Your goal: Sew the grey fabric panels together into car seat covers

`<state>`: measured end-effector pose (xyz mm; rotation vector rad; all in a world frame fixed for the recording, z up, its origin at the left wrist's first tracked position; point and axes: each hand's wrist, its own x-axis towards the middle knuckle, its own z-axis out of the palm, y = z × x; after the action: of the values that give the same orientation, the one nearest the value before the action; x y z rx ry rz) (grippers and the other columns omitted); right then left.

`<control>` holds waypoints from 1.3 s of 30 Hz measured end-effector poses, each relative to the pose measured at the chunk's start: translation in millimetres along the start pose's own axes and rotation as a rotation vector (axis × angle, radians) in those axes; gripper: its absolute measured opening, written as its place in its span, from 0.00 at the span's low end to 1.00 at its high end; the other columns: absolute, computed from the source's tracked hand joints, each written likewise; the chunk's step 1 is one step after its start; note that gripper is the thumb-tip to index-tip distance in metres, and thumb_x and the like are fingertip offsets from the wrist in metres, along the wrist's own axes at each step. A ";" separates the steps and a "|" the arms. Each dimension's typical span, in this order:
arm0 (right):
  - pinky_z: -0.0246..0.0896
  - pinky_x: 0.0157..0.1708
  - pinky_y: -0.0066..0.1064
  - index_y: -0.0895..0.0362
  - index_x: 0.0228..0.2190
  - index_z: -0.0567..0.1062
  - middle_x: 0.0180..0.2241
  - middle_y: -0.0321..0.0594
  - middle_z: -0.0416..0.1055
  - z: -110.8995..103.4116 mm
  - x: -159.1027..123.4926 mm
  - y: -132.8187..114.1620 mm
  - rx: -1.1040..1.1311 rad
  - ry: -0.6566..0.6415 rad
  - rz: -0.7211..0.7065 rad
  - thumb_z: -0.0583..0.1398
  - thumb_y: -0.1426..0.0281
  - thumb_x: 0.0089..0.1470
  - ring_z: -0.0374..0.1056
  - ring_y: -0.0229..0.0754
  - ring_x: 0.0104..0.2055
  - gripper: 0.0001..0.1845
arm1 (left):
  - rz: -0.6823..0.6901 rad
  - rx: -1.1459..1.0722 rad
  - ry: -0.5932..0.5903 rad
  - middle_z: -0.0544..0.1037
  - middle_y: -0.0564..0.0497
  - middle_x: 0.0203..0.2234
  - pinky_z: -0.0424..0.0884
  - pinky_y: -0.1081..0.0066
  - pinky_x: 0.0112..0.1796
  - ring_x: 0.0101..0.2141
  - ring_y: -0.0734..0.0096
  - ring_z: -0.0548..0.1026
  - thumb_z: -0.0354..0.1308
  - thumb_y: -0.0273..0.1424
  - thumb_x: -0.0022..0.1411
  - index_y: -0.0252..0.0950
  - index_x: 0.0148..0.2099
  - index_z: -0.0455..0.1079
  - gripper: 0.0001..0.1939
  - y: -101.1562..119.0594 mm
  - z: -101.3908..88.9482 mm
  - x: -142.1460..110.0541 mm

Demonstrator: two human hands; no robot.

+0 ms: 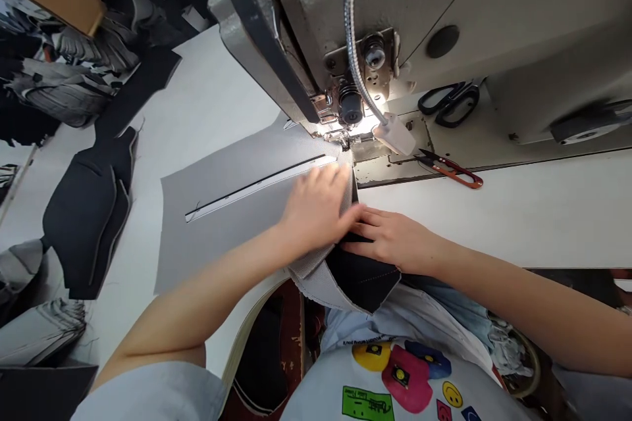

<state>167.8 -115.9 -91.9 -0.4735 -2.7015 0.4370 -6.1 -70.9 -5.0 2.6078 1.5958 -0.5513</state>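
A large grey fabric panel [232, 237] lies under the sewing machine's presser foot [344, 139]. A long narrow slot [257, 188] with a black edge and a white strip runs along it. My left hand [316, 207] rests flat on the panel, fingertips just short of the foot, thumb pointing right. Its near right end is folded, and the black underside [365, 279] shows with a line of stitching. My right hand [390, 237] holds the folded edge, fingers close together beside my left thumb; its own thumb is hidden.
Thread snips [451, 169] with orange handles and black-handled scissors [450, 104] lie right of the needle. A lamp [395, 133] on a flexible metal neck hangs there. Dark cut pieces [83, 210] and grey fabric stacks [44, 329] cover the table's left side.
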 end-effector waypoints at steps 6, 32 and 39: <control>0.57 0.62 0.51 0.62 0.51 0.74 0.53 0.58 0.71 -1.6 -2.4 -1.6 -0.078 0.037 -0.041 0.60 0.75 0.52 0.64 0.56 0.61 0.23 | -0.014 -0.015 -0.373 0.77 0.39 0.47 0.74 0.59 0.39 0.42 0.49 0.78 0.49 0.33 0.60 0.32 0.74 0.34 0.44 16.5 -3.0 -14.4; 0.54 0.64 0.51 0.62 0.57 0.72 0.63 0.59 0.61 -18.8 8.5 45.0 0.059 -0.064 0.044 0.63 0.80 0.44 0.56 0.58 0.67 0.35 | -0.083 -0.164 -0.109 0.81 0.43 0.43 0.74 0.63 0.40 0.42 0.53 0.79 0.44 0.29 0.63 0.38 0.72 0.47 0.35 -14.3 6.6 33.4; 0.52 0.63 0.56 0.53 0.52 0.77 0.60 0.47 0.68 -15.0 0.9 25.0 0.134 -0.054 -0.061 0.61 0.68 0.58 0.59 0.57 0.65 0.20 | 0.032 -0.118 -0.299 0.81 0.49 0.38 0.71 0.68 0.33 0.36 0.59 0.79 0.44 0.28 0.63 0.43 0.71 0.48 0.34 -22.9 -7.8 16.0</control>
<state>179.7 -89.6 -87.2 -0.3451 -2.7074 0.6174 -17.3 -44.8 0.8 2.3305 1.4433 -0.7766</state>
